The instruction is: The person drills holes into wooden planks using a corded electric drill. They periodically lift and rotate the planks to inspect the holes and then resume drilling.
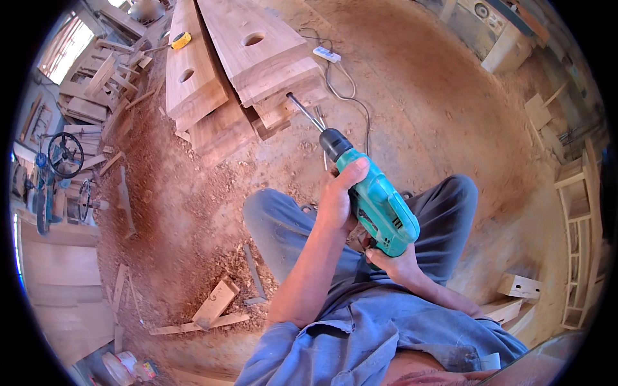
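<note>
A teal power drill (385, 204) with a black chuck is held in both my hands above my lap. My left hand (337, 198) wraps round its front part, thumb over the top. At the rear, my right hand (394, 260) closes round the handle, its fingers partly hidden by the drill body. The long bit (305, 111) points up and left toward the near end of a thick wooden board (273, 48); whether the tip touches the wood I cannot tell. Beside that lies a second stack of boards (193, 100). Each top board has a round hole.
A yellow tape measure (181, 40) rests on the left boards. Beyond the drill, a white power strip (327, 54) and its cord lie on the dusty floor. Wood shavings, a wood block (217, 302) and a metal square (255, 273) are at left, near a machine with a black handwheel (65, 154).
</note>
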A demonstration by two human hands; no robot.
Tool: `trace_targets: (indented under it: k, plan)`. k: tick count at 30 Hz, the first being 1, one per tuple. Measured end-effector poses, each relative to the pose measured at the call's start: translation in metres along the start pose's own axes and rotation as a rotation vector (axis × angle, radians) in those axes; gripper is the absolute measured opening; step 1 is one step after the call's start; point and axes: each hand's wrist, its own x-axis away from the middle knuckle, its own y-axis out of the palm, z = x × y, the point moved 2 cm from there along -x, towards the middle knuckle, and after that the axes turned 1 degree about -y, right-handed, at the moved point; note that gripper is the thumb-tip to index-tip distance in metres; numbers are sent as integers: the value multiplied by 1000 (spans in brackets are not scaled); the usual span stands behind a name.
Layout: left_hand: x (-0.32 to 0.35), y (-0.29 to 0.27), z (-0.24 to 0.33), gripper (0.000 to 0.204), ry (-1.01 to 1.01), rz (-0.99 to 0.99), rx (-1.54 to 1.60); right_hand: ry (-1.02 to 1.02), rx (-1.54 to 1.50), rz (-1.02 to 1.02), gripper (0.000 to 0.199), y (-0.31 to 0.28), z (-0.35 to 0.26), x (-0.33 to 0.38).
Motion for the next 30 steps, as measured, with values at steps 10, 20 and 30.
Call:
trace_targets:
  k: [10,20,30]
  plan:
    - [-36,-29,64,42,20,-1,-35,17,100,-9,20,54,6,-64]
    - [-27,-38,46,40,37,-36,-25,-83,9,-9,20,60,19,-50]
    - [23,-11,-21,35,57,-53,-133,-91,191,-120,40,-1,35,24]
